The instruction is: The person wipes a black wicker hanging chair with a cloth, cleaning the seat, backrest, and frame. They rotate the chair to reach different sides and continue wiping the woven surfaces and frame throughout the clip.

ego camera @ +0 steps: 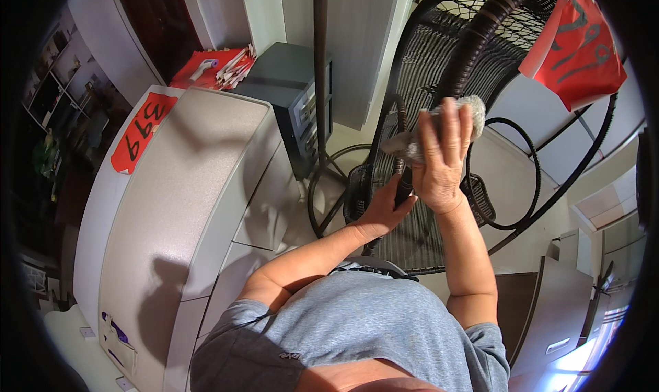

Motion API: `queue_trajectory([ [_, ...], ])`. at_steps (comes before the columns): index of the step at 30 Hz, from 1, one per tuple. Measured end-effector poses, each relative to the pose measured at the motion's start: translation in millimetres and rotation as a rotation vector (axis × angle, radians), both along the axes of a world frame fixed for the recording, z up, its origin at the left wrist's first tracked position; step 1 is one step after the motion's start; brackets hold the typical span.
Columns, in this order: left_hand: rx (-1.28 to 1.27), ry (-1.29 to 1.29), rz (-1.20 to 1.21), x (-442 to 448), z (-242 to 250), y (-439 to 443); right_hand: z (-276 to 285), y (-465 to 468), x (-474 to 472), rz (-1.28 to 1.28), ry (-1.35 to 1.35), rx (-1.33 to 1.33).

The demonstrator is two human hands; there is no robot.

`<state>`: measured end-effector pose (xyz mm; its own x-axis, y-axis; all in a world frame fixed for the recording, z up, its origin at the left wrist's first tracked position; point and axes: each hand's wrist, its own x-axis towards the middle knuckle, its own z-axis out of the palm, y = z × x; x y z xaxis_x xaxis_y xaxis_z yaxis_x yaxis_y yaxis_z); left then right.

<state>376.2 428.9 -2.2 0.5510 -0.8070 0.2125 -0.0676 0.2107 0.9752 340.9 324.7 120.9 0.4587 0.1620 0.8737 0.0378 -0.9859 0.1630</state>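
Observation:
A grey cloth lies bunched under the palm and fingers of my right hand, pressed against the thick dark wrapped pole of a woven hanging chair. Lower and to the left, my left hand is wrapped around the lower part of the same dark framework. Behind both hands spreads the chair's dark woven seat, with its netted back at the top. A red paper sign with black handwriting hangs at the upper right, near the pole.
A pale cabinet with a curved top stands on the left and bears a red paper sign. Behind it is a dark drawer unit beside a stack of red papers. Dark curved tubes loop at the right. A thin dark pole rises nearby.

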Motion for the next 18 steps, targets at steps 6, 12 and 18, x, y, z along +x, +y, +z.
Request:
queue_trajectory([
  [6, 0.06, -0.065, 0.007, -2, -37, 6, -30, 6, 0, 0.212, 0.028, 0.555],
  [12, 0.036, -0.357, 0.034, 5, -56, 4, -73, 12, -8, 0.137, 0.024, 0.76],
  [18, 0.049, -0.492, 0.106, 4, -101, 3, -88, 15, -7, 0.086, -0.048, 0.648],
])
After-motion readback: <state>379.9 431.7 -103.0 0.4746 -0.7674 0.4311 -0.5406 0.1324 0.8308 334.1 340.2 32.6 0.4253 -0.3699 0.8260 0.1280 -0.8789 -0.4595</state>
